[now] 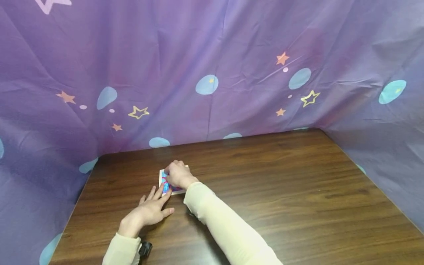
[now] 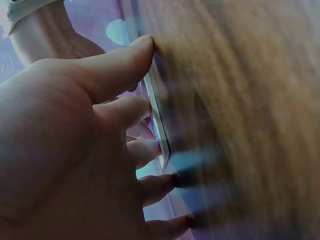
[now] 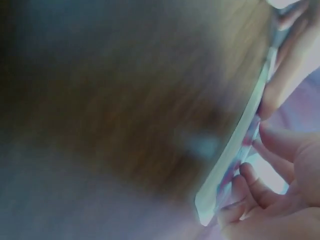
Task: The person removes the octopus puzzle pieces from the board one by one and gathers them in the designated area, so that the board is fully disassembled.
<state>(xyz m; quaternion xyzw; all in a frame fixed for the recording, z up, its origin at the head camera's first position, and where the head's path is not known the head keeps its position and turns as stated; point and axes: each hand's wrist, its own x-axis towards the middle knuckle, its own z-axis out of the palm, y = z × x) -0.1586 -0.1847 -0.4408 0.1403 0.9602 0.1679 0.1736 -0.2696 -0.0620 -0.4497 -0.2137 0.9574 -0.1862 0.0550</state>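
Note:
A small flat board (image 1: 165, 187) with a white border and a blue and pink picture lies on the brown wooden table. Spread fingers of my left hand (image 1: 148, 212) rest at its near left edge, the thumb held apart. My right hand (image 1: 179, 175) covers much of the picture from above, its fingers bent. In the right wrist view, the right thumb and fingertips come down on the face of the board (image 3: 235, 147); I cannot tell whether they pinch anything. The left wrist view catches the board's thin pale edge (image 2: 159, 117) beside the left fingertips.
The wooden table (image 1: 291, 191) stretches away to the right of the hands. A purple cloth (image 1: 179, 55) with stars and blue ovals hangs behind the table and along both sides. A black strap mount (image 1: 145, 249) sits at the left wrist.

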